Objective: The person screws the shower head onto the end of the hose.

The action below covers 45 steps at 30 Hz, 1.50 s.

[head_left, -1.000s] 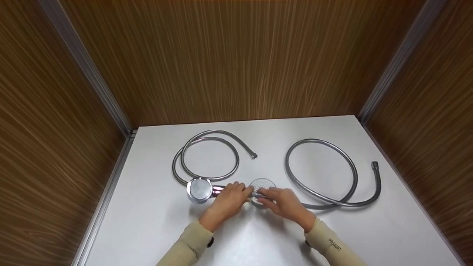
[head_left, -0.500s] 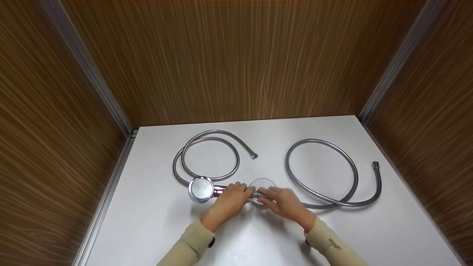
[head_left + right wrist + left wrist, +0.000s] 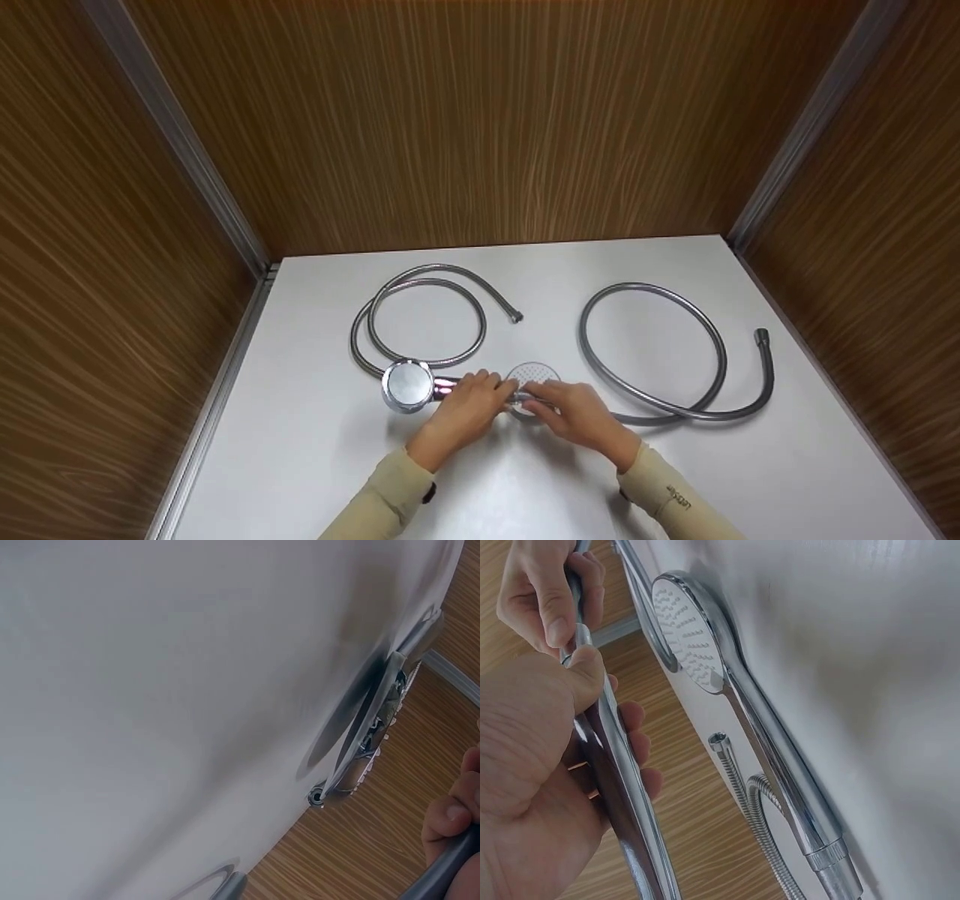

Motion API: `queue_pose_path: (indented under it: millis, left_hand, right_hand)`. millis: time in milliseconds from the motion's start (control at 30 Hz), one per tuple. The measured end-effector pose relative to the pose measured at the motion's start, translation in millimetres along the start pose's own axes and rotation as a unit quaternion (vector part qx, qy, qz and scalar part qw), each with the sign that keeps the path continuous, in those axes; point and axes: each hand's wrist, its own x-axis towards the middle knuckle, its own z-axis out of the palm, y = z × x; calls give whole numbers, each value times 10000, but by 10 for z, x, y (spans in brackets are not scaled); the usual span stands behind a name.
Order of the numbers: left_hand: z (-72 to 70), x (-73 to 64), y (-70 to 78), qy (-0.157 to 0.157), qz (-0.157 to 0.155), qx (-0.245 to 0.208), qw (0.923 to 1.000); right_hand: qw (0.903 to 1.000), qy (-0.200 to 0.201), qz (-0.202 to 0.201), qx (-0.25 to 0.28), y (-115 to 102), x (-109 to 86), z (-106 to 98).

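My left hand [image 3: 465, 409] grips the handle of a chrome hand shower [image 3: 409, 386], held above the table with its round head to the left. At the handle's right end, my right hand [image 3: 577, 412] pinches the end of a smooth grey shower hose [image 3: 651, 420]. In the left wrist view, the hose end meets the handle [image 3: 626, 802]; whether they are joined is hidden by the fingers. Beneath my hands a second hand shower [image 3: 686, 634] lies on the table, its nozzle face [image 3: 532, 371] partly covered in the head view.
A ribbed metal hose [image 3: 427, 283] lies coiled at the back left, its nut [image 3: 516, 316] loose. The grey hose loops to the right, its far end fitting [image 3: 761, 335] near the right edge. Wood-grain panels [image 3: 487, 127] stand around the white table [image 3: 300, 450].
The held hand shower has shifted very slightly to the right with my left hand since a second ago. My right hand and the hoses stay almost where they were.
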Motion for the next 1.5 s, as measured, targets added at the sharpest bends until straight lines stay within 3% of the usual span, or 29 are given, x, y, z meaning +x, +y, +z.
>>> queue_pose_path:
  millis: [400,633,1100,1500]
  left_hand:
    - [17,7,-15,-14,43,-57,10000]
    - [17,7,-12,-118,36,-58,9999]
    - [21,-11,-16,70,71,-11,9999]
    - [27,-25,-4,295,155,351,9988]
  right_hand:
    - [9988,-183,433,139,-41,-7,8]
    - [9989,-252,367,150,-43,-2,-3]
    - [9984,-302,464,125,-62,-4,2]
    - [9985,-332,442,38,-97,12,-7]
